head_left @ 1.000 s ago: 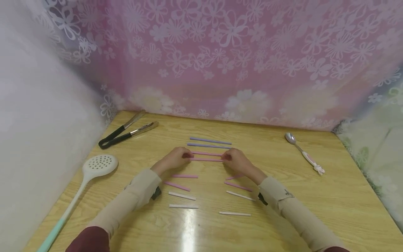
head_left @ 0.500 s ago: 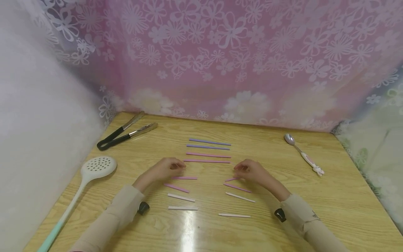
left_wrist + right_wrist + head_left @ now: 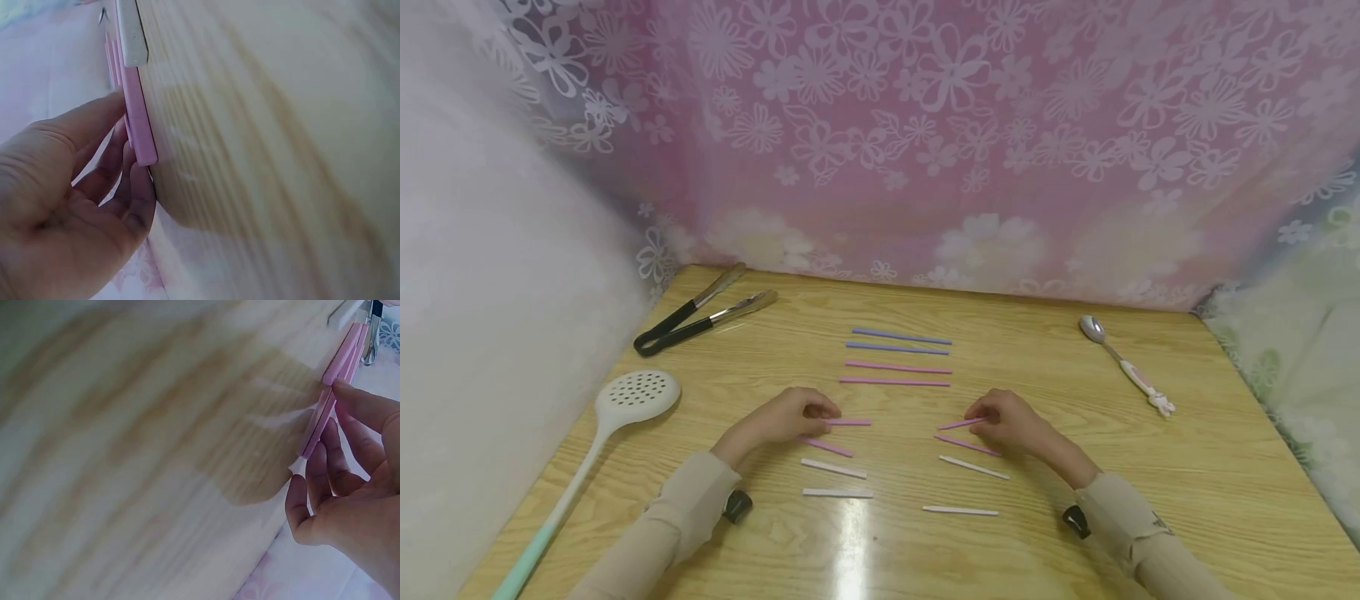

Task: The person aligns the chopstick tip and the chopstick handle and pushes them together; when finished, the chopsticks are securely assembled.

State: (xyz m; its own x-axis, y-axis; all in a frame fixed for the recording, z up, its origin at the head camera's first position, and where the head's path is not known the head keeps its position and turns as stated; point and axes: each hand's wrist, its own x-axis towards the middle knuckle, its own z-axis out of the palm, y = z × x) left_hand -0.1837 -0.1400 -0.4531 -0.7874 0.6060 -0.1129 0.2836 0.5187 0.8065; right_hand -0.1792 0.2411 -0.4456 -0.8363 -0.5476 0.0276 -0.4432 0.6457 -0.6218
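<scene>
My left hand (image 3: 782,417) pinches the left end of a short pink stick (image 3: 853,422) lying left of the middle. On the right side, my right hand (image 3: 1011,421) holds the outer end of another short pink stick (image 3: 952,424) between thumb and fingers. Just nearer than each lies a second pink stick, the left one (image 3: 829,447) and the right one (image 3: 967,445), slanting close to the hands. The left wrist view shows a pink stick (image 3: 140,122) beside the thumb and curled fingers. In the right wrist view the thumb meets pink sticks (image 3: 344,356) at the table surface.
Two long blue sticks (image 3: 901,337) and two long pink sticks (image 3: 895,382) lie behind the hands. Several short white sticks (image 3: 837,493) lie nearer. Tongs (image 3: 681,327) and a slotted spatula-like skimmer (image 3: 636,398) are left; a spoon (image 3: 1123,362) is right.
Both hands let go of the long pink sticks, leaving them parallel behind the blue pair's near side. They moved nearer and outward, and now grip the short pink sticks.
</scene>
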